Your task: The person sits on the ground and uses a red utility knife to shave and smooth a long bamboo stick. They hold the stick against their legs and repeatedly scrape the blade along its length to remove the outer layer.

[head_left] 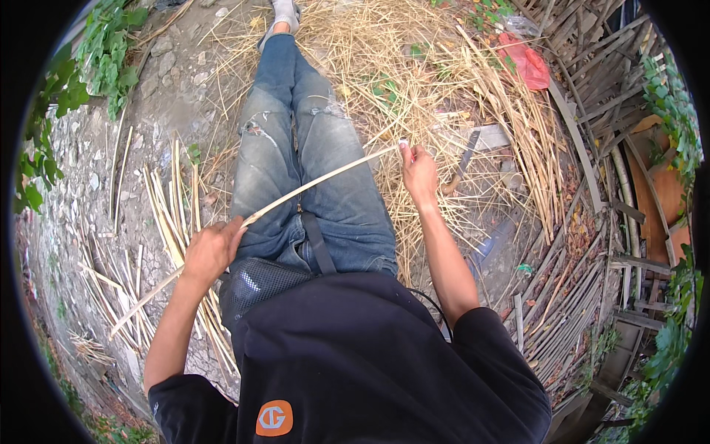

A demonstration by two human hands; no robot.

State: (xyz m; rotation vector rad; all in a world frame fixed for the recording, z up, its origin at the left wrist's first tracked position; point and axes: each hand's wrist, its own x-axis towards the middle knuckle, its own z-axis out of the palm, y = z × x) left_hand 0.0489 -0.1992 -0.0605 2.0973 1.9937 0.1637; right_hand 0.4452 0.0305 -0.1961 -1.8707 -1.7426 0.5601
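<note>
A long pale bamboo strip [319, 180] runs slantwise across my thighs, bowed slightly upward. My left hand [213, 250] is closed round it beside my left hip, and its tail end sticks out past the wrist toward the lower left. The strip's far end reaches my right hand [419, 172], which is closed with the thumb up against it. Something small and red shows between those right fingers, too small to name. Just right of that hand a blade with a curved wooden handle [452, 184] lies on the ground.
Loose pale strips [168, 211] lie by my left hip. Thin shavings [370, 52] cover the ground beyond and right of my outstretched legs. A red plastic bag [526, 62] lies at the far right, before a stack of weathered wood [606, 81]. Leafy vines [107, 55] hang at the far left.
</note>
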